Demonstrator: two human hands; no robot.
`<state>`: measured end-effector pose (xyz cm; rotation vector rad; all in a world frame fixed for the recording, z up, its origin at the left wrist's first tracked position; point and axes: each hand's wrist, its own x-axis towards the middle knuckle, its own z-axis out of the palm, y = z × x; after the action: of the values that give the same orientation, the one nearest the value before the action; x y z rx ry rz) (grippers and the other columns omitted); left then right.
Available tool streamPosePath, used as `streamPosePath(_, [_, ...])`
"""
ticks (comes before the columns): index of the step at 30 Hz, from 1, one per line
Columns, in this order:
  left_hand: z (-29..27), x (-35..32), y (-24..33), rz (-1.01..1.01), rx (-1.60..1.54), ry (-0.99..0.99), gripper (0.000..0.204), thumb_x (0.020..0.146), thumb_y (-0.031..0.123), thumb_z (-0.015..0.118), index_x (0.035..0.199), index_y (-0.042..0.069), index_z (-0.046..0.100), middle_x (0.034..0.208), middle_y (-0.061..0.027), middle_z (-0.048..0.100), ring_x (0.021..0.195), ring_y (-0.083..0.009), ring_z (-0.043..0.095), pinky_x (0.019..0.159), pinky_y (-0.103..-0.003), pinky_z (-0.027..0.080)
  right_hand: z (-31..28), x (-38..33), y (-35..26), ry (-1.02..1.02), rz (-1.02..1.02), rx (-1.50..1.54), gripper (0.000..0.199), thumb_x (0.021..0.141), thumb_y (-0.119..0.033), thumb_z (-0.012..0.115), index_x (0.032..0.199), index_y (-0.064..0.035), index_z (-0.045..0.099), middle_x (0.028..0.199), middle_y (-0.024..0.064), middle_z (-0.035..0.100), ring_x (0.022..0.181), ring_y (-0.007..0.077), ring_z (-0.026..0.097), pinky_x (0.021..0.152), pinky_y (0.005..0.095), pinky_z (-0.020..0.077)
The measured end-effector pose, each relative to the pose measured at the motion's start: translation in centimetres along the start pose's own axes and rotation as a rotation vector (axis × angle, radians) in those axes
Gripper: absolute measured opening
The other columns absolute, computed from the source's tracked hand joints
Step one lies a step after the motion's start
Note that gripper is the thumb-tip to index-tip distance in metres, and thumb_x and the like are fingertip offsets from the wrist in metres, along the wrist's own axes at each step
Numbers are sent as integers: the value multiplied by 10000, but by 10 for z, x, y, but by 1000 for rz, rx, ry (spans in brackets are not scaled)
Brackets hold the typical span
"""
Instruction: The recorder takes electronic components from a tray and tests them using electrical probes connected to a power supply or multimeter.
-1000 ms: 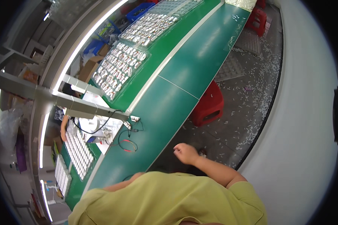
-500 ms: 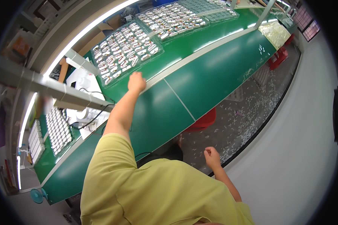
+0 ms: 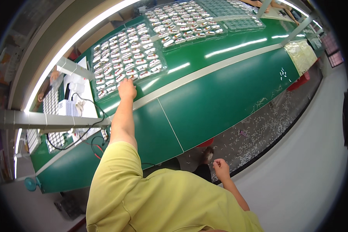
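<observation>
My left arm is stretched forward over the bench, and my left hand [image 3: 127, 90] is at the near edge of a clear plastic tray [image 3: 161, 62]. Its fingers are curled over that edge beside the nearest row, and the fingertips are partly hidden, so what they hold cannot be made out. Rows of small white parts with red and dark marks [image 3: 140, 61] fill the tray. Away from the bench, my right hand [image 3: 221, 169] hangs low at my side above the floor, fingers curled in, with nothing visible in them.
Further right along the green bench [image 3: 205, 100] lie a second filled tray [image 3: 183, 23] and an emptier clear tray [image 3: 241, 24]. A grey post [image 3: 75, 69], a grey beam [image 3: 46, 119] and a black cable [image 3: 98, 108] stand left of my arm. White scraps litter the floor [image 3: 255, 135]. Other people's arms show at the edges.
The view has shifted along the bench. My left hand has moved left along the tray's near side, and its fingers now reach over the edge. My right hand stays low, fingers still curled.
</observation>
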<state>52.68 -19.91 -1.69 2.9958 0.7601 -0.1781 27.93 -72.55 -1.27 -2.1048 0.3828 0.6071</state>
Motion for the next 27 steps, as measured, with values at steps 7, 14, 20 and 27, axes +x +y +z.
streamPosePath(7, [6,-86,57,15,92,47,217,794,107,578,1001,113,643,1057,-79,613,1052,-282,561,850,-432,472,-62,79,-41,-231,-282,-78,131,868,-114,609,953,-14,608,772,50,630,697,114,608,646,265,491])
streamPosePath(14, [-6,-122,114,-270,-164,-39,266,797,68,582,1062,66,600,1143,-127,549,1084,-288,542,886,-408,486,-116,108,-47,-352,-423,-83,139,869,-118,617,963,-16,609,789,42,631,708,105,598,650,258,486])
streamPosePath(20, [0,-99,92,-300,-115,79,303,821,64,558,1123,78,582,1196,-107,542,1138,-277,518,911,-410,482,-133,113,-15,-364,-264,-171,122,870,-100,609,948,-7,600,759,39,624,666,101,596,629,251,485])
streamPosePath(27, [12,-58,53,-155,3,-52,169,843,170,576,975,176,681,1028,-57,635,1055,-266,553,844,-403,508,-121,107,-18,-404,-145,-149,141,866,-126,618,957,-19,608,764,46,634,681,112,605,631,262,487])
